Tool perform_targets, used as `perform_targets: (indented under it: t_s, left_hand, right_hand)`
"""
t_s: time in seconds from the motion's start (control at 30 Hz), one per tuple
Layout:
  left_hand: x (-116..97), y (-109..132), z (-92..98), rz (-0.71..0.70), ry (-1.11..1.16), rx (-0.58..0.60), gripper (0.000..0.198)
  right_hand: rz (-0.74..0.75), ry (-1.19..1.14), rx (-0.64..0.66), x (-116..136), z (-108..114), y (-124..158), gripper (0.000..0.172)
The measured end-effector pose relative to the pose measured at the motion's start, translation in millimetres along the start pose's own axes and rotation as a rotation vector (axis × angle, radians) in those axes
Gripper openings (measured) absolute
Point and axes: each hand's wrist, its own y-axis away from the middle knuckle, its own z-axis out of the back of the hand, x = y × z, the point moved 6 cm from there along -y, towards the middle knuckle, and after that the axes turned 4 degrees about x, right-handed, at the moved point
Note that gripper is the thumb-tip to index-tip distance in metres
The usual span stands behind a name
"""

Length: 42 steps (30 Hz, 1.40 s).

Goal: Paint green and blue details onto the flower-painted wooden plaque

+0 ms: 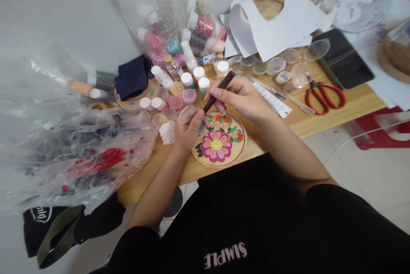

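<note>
My right hand (238,94) is closed round a dark brown pen-like tool (219,91), which slants down to the left. Its lower end meets the thumb of my left hand (189,131). That hand's fingers are curled in beside a clear plastic cup or lid (185,114); whether they grip it I cannot tell. Below both hands lies a round wooden plaque (241,148) on the table. It bears a large pink flower (217,146) with a yellow centre, orange fruits and green leaves. A crumpled white tissue (167,132) lies left of my left hand.
White-capped bottles (187,80) and small paint pots (175,102) crowd behind my hands. Clear plastic bags (128,154) cover the left side. To the right lie a white tube (272,99), red-handled pliers (325,97) and a black phone (344,58). White paper (272,30) stands at the back.
</note>
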Motion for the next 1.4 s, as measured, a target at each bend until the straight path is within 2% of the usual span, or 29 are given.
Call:
perform_targets:
  t_s: [0.27,0.4,0.5,0.6,0.73,0.8,0.87,1.0,1.13,1.4]
  left_hand:
    - [5,-1,0.2,0.035,0.040,0.005,0.049]
    - [6,-2,1.0,0.036,0.051,0.005,0.052]
    - [9,-2,4.0,0.054,0.085,-0.033,0.054]
    - [12,-2,6.3,0.098,0.124,-0.069,0.056]
    - [12,-3,6.6,0.107,0.141,-0.087,0.058]
    - [11,-3,6.3,0.110,0.143,-0.093,0.058]
    - [10,-3,5.9,0.111,0.135,-0.096,0.058]
    - [10,-2,5.7,0.108,0.113,-0.096,0.059]
    - [11,-3,6.3,0.092,0.114,-0.092,0.058]
    - [14,-3,5.6,0.100,0.094,-0.083,0.058]
  right_hand:
    - [-0.025,-0.074,0.037,-3,-3,0,0.038]
    - [-0.059,-0.041,0.113,-5,-2,0,0.036]
    - [-0.106,0.034,0.129,-4,8,1,0.032]
    - [-0.193,0.231,0.074,2,22,7,0.022]
    - [-0.364,0.770,-0.052,17,36,29,0.015]
    - [-0.509,0.987,-0.023,18,35,45,0.013]
    - [-0.638,1.087,0.050,16,31,59,0.017]
    - [-0.747,1.088,0.151,10,23,73,0.021]
    - [-0.776,1.100,0.138,9,22,73,0.019]
    - [-0.739,1.102,0.118,4,24,72,0.015]
